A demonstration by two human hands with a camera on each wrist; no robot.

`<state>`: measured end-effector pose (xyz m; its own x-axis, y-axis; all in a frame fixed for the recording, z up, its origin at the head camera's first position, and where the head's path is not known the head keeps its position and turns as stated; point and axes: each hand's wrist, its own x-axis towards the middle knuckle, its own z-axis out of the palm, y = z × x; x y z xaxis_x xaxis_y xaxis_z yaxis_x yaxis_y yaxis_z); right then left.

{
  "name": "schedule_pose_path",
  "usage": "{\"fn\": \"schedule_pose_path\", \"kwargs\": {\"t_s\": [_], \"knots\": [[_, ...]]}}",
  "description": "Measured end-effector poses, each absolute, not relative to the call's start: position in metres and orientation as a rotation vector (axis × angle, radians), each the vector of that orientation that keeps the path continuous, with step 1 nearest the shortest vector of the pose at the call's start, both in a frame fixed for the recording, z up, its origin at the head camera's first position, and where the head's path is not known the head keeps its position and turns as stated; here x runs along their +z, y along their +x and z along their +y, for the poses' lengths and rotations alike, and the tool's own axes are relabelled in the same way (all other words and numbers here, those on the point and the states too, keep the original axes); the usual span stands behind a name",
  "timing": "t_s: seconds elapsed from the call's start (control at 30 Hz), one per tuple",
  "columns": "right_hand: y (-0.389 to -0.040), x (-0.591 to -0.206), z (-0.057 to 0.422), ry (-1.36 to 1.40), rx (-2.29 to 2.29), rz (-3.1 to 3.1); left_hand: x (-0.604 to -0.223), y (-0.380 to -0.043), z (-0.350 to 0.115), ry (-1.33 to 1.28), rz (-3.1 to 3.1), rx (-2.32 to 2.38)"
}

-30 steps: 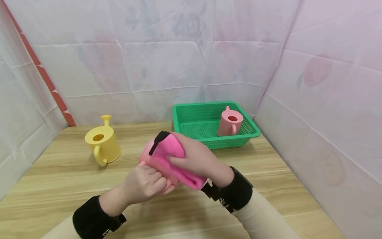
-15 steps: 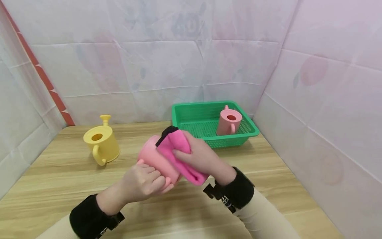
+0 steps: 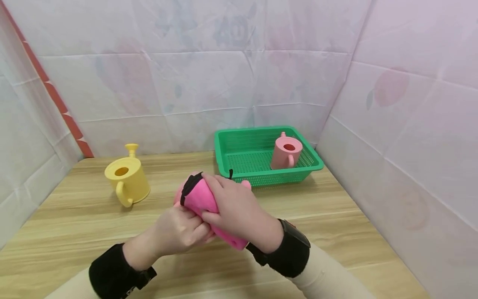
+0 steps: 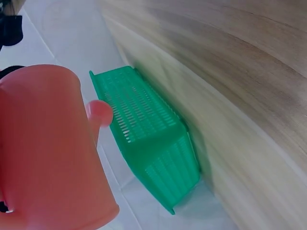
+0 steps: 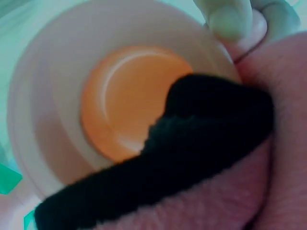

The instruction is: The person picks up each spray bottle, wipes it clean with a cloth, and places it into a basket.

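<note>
My left hand [image 3: 179, 230] grips the handle of a pink watering can [image 4: 53, 148], which is tilted above the table. In the head view the can is mostly covered by a bright pink cloth [image 3: 201, 197] with black edging. My right hand [image 3: 239, 205] holds that cloth over the can's side, thumb and fingers spread across it. The right wrist view looks at the can's top [image 5: 57, 81] and its round opening, partly covered by the black edge [image 5: 206, 105]. The spout's round tip [image 4: 100, 113] sticks out in the left wrist view.
At the back right stands a green mesh basket [image 3: 220, 151] with a second pink watering can [image 3: 281, 155] upright in it. A yellow watering can [image 3: 135, 182] stands on the wooden table [image 3: 74, 216] at the left. A printed cloth wall [image 3: 209, 83] closes the back.
The right hand has shifted the cloth slightly left and down, covering more of the can than half a second ago. The left hand keeps its grip in nearly the same place.
</note>
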<state>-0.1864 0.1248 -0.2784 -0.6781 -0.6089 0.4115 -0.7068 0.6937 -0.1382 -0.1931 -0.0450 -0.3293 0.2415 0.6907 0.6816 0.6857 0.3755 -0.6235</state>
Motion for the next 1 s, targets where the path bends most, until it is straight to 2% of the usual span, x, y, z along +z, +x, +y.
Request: {"fn": "schedule_pose_path", "kwargs": {"t_s": [0.27, 0.47, 1.0], "knots": [[-0.187, -0.270, 0.114, 1.005, 0.283, -2.739, -0.337, -0.189, -0.038, -1.388, -1.473, 0.051], [-0.183, -0.272, 0.105, 1.043, 0.123, -2.622, -0.343, -0.187, -0.036, -1.425, -1.476, 0.051], [-0.178, -0.278, 0.113, 0.979, 0.218, -2.669, -0.340, -0.192, -0.053, -1.372, -1.528, 0.002]]}}
